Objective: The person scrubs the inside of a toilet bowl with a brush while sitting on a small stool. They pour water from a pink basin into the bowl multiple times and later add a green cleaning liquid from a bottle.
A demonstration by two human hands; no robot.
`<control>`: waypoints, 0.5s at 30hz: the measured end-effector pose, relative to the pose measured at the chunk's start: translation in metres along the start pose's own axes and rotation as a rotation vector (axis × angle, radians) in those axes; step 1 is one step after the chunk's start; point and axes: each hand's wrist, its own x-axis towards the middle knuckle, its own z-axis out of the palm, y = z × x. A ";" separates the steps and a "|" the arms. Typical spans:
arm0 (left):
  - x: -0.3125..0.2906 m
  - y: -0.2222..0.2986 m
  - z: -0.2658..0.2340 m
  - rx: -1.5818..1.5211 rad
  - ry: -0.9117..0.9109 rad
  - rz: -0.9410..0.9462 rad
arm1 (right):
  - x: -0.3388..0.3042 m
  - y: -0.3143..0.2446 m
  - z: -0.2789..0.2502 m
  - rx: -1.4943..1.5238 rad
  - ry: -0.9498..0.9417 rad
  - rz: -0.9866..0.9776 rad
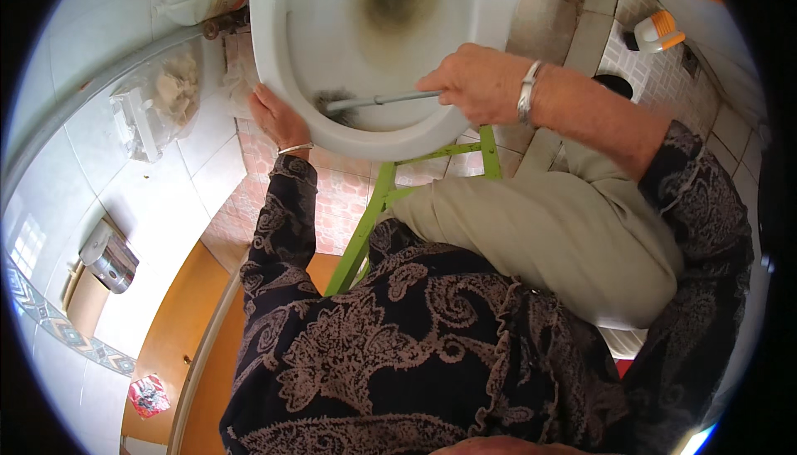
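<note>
We list, upper centre, one right hand — closed round the handle of a grey toilet brush, bristles inside the white toilet bowl; one left hand, left of centre, half-open at the bowl's outer rim. Bowl contents, top centre — a dark, brownish patch.

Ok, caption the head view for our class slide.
The right hand holds a dark-bristled brush inside the toilet bowl; the left hand is at its edge.

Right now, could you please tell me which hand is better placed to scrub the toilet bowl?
Probably the right hand: it grips the toilet brush, whose bristles are inside the toilet bowl. The left hand, at the bowl's outer edge, holds no brush.
</note>
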 end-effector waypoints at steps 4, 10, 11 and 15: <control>-0.003 -0.002 -0.003 -0.010 -0.016 -0.018 | -0.034 0.004 -0.019 -0.223 -0.159 -0.084; -0.003 -0.004 0.002 -0.072 -0.014 -0.017 | -0.024 -0.028 0.028 -0.139 0.284 -0.066; 0.000 -0.007 0.001 -0.045 -0.021 0.013 | -0.019 -0.030 0.025 -0.181 0.247 -0.050; 0.004 -0.009 -0.001 -0.023 -0.006 -0.006 | -0.044 -0.036 -0.007 -0.327 0.041 -0.063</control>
